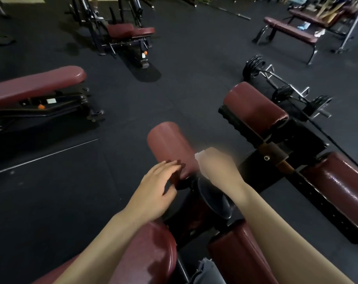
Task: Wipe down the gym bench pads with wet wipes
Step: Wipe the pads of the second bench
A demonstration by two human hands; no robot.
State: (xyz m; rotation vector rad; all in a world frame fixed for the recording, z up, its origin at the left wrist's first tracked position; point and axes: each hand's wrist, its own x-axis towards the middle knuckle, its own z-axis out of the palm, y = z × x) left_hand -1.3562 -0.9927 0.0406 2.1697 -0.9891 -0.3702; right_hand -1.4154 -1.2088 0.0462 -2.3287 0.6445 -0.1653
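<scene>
A maroon roller pad (169, 146) sticks out ahead of me at the end of the bench. My left hand (155, 191) reaches to its near end, fingers fairly straight and touching the pad's side. My right hand (215, 165) is blurred with motion at the pad's right side and holds a white wet wipe (200, 156) against it. Two glossy maroon pads lie near me, one at bottom centre (151, 249) and one at bottom right (235, 253). A further roller pad (253, 105) and a long pad (341, 187) stand to the right.
Black rubber floor (51, 201) lies to the left. An adjustable bench (34, 83) stands at left, another machine (129, 31) behind it, a flat bench (290, 31) at far right. A loaded barbell (286, 91) lies on the floor beyond the right roller.
</scene>
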